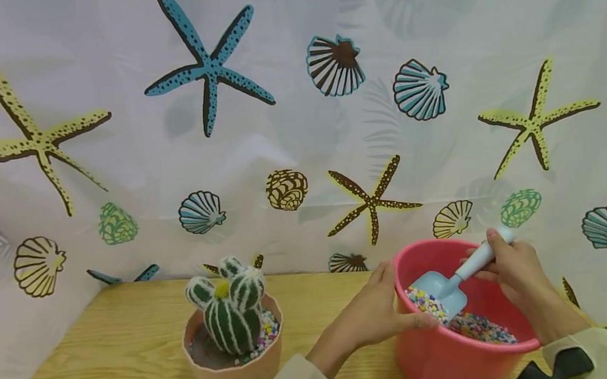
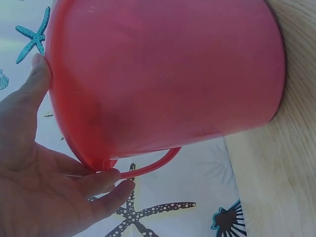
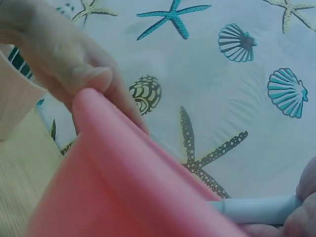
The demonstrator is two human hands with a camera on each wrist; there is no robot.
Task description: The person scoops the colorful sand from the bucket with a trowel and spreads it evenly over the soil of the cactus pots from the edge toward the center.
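My right hand [image 1: 522,272] grips the pale handle of a light blue scoop [image 1: 459,298] with its thumb along the top. Multicoloured beads [image 1: 425,303] lie on the scoop's blade, which is tilted inside the red bucket [image 1: 441,362] near its left rim. More small beads [image 1: 481,328] cover the bucket's bottom. At the bucket's left side my left hand [image 1: 367,311] holds the rim, thumb over the near edge and fingers towards the back. The left wrist view has those fingertips close to the bucket's red handle [image 2: 153,165].
A peach pot [image 1: 233,376] with a knitted green and white cactus [image 1: 234,324] stands left of the bucket, coloured beads [image 1: 267,330] filling part of it. Both stand on a wooden table [image 1: 116,348]. Behind hangs a white curtain [image 1: 287,130] printed with starfish and shells.
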